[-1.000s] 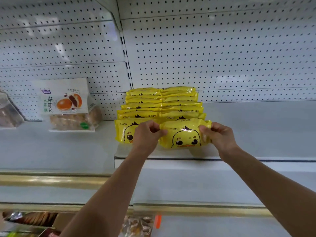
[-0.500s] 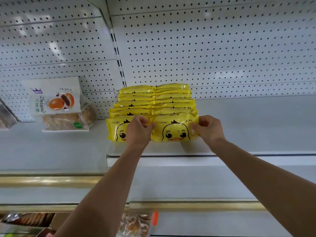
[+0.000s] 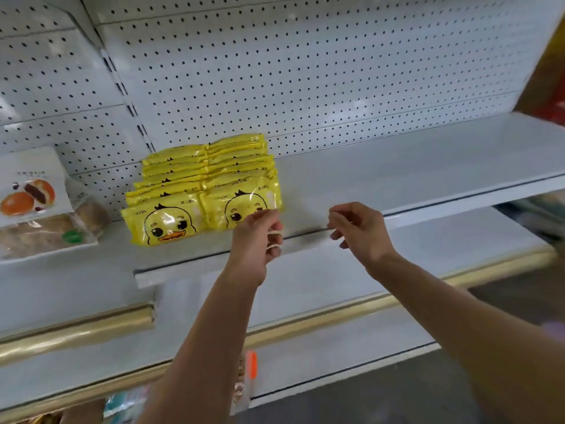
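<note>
Clear plastic bag of brown pastries with a white printed label (image 3: 46, 221) far left on the white metal shelf (image 3: 397, 172). Glossy yellow plastic snack packets (image 3: 201, 166) with a cartoon duck face stand in two side-by-side rows, front to back, against the white pegboard (image 3: 275, 71). Front-left packet (image 3: 165, 221) in full view, front-right packet (image 3: 235, 203) partly behind the left hand (image 3: 260, 237), fingers curled at its lower right corner; contact or grip unclear. Right hand (image 3: 360, 231) apart from the packets, fingers loosely curled, holding nothing
</note>
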The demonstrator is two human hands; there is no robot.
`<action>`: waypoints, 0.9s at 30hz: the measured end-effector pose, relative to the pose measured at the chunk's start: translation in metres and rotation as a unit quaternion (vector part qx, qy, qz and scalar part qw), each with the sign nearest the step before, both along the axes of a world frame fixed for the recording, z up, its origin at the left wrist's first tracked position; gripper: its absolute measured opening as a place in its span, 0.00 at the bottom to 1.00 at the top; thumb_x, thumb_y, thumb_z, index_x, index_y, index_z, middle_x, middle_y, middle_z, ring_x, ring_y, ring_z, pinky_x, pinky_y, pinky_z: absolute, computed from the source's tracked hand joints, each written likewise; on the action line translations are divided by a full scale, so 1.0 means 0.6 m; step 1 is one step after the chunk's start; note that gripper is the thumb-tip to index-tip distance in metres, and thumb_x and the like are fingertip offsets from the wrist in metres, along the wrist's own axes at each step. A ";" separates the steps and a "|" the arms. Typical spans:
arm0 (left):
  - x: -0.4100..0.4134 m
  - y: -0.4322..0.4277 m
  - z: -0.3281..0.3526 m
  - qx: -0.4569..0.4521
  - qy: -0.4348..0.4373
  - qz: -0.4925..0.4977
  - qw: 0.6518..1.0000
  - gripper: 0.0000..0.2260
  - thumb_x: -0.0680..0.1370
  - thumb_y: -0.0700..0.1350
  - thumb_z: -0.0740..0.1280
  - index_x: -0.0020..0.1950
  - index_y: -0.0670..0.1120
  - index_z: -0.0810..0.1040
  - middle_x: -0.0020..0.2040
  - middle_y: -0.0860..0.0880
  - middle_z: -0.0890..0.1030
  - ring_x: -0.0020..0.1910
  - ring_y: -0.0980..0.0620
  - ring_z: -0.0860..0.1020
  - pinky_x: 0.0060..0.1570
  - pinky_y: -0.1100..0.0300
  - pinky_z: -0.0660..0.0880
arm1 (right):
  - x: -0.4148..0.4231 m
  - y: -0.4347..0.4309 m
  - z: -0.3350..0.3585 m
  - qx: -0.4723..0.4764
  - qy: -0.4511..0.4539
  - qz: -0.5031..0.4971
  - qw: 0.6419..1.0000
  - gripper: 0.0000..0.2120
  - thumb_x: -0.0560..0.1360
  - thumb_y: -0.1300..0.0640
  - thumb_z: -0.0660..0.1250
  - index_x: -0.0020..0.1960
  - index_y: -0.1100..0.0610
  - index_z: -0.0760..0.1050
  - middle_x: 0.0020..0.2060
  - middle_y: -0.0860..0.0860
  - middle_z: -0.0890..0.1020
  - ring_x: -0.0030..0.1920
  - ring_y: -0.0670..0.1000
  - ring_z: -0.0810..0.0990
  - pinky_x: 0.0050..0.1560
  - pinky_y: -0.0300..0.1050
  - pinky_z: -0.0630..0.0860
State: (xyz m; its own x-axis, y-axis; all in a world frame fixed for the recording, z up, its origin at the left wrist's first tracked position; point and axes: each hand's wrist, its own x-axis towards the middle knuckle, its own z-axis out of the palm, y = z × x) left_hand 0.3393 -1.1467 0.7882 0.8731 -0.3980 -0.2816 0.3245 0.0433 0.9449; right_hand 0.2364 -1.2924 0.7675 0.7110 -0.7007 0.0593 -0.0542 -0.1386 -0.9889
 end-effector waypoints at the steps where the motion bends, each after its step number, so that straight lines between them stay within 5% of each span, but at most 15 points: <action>1: -0.020 -0.023 -0.002 0.004 0.006 -0.021 1.000 0.03 0.78 0.42 0.68 0.45 0.47 0.76 0.34 0.50 0.76 0.24 0.55 0.71 0.26 0.64 0.62 | -0.027 -0.011 0.000 -0.003 0.006 -0.005 1.000 0.03 0.77 0.60 0.66 0.48 0.57 0.79 0.40 0.56 0.83 0.34 0.49 0.80 0.35 0.42 0.76; 16: -0.435 -0.462 -0.083 0.073 0.029 -0.298 0.951 0.02 0.78 0.42 0.67 0.45 0.45 0.78 0.36 0.47 0.78 0.28 0.53 0.72 0.26 0.64 0.63 | -0.521 -0.341 -0.073 0.034 0.059 -0.190 0.979 0.06 0.78 0.60 0.66 0.42 0.57 0.79 0.30 0.51 0.82 0.27 0.48 0.77 0.27 0.40 0.70; 27: -0.738 -0.727 -0.185 0.120 0.051 -0.421 0.898 0.03 0.80 0.44 0.66 0.48 0.46 0.78 0.34 0.50 0.80 0.28 0.55 0.74 0.25 0.65 0.66 | -0.854 -0.564 -0.150 0.073 0.160 -0.277 0.945 0.06 0.79 0.61 0.65 0.47 0.62 0.79 0.35 0.58 0.82 0.29 0.47 0.77 0.27 0.36 0.71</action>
State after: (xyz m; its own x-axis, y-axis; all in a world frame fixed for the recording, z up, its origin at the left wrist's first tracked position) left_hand -0.1036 -1.5829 0.6775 0.2556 -0.8223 -0.5084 0.2322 -0.4583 0.8580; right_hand -0.2759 -1.6308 0.6777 0.1986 -0.9546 -0.2222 -0.3778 0.1346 -0.9161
